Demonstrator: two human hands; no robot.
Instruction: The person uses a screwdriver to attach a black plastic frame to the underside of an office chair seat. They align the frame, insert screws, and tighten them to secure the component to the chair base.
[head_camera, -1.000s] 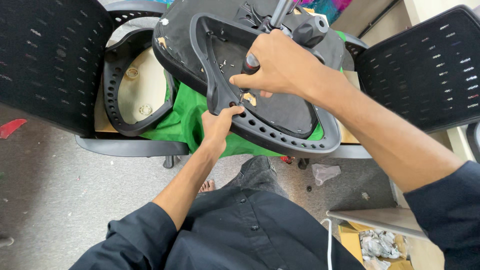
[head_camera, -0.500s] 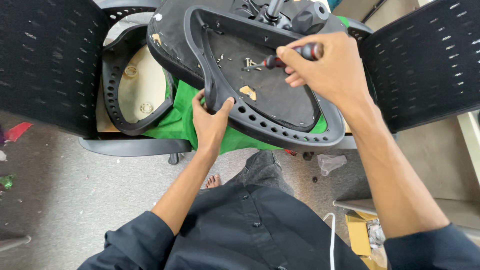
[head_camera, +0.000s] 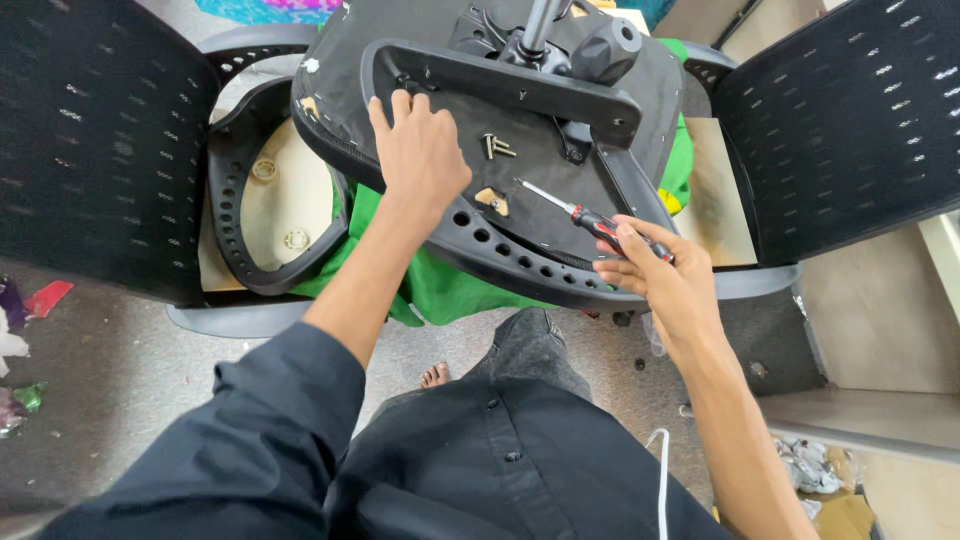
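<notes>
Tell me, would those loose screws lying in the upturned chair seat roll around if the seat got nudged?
Probably. The screws are small, round-shafted and lie loose on the smooth black seat underside, which looks tilted toward the person. The raised rim would likely catch them. The left hand rests nearby on the seat; the right hand holds a screwdriver.

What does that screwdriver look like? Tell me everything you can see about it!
The screwdriver has a thin, shiny metal shaft and a red-and-black handle that looks like plastic or rubber. It lies slanted, its tip pointing up and left over the black underside of the upturned chair seat. The right hand grips the handle end with its fingertips, so part of the handle is hidden. Whether the tip touches the seat cannot be told. A few loose screws lie apart from it, further up the seat.
</notes>
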